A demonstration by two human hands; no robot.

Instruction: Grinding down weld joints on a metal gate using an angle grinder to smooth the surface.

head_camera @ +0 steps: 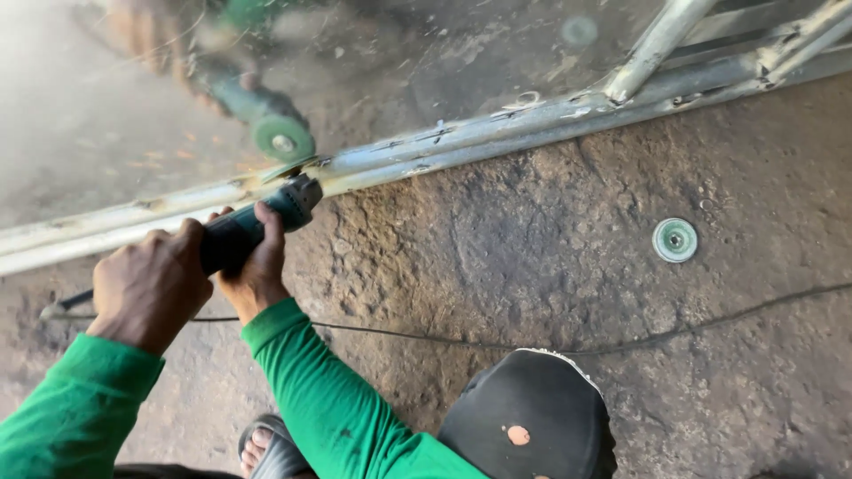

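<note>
Head view from above: the left hand (149, 286) is closed around the rear of a dark teal angle grinder (253, 226), and the right hand (257, 266), in a green sleeve, wraps the body just behind the head. Both grips look firm. The grinder's nose meets the long grey steel tube frame (497, 133) that runs slantwise across the rough brown floor (550, 266), right at a joint where a few orange sparks fly on the far side. A second grinder with a green disc (282, 140) works the same joint from the other side, held by another person's blurred hand (142, 35). A loose green grinding disc (674, 239) lies on the floor well apart to the right, beyond a thin black cable (550, 341). Grinding of the joint appears under way; the next pass would seem to need steady pressure along the tube, clear of the facing tool.
</note>
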